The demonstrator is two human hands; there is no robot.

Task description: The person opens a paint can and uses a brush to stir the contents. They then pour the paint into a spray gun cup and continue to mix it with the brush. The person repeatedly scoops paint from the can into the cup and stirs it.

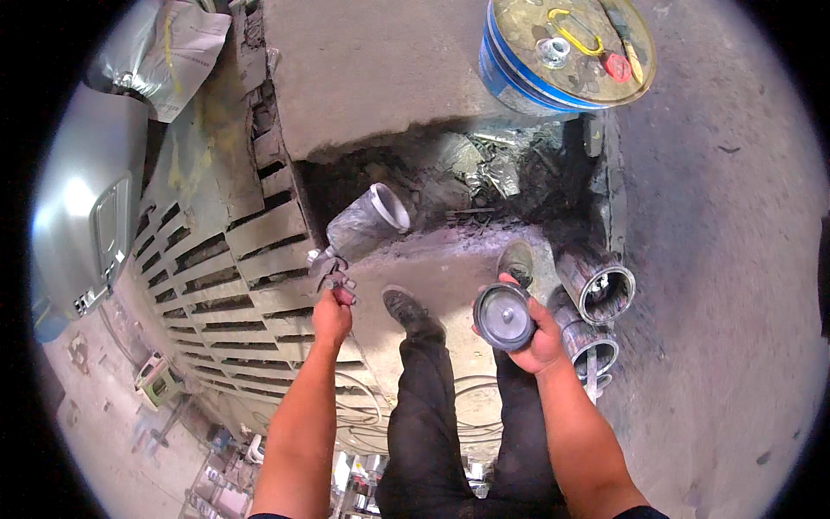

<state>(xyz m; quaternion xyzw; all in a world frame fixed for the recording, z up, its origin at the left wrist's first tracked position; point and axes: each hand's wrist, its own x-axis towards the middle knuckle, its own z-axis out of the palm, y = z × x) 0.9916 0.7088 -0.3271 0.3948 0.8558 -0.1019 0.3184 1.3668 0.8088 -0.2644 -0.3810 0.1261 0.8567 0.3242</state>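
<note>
Gritty workshop floor (718, 259): spray gun (359, 238) (handle hidden by left hand (332, 318)).

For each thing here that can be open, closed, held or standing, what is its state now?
Left hand: closed in a grip on the spray gun.
Spray gun: held, its cup tilted.
Spray gun cup: open, without its lid.
Right hand: grips the round lid.
Round lid: off the cup, held.
Blue drum: upright, top closed, small tools lying on it.
Two metal cans: lying on their sides, mouths open.
</note>
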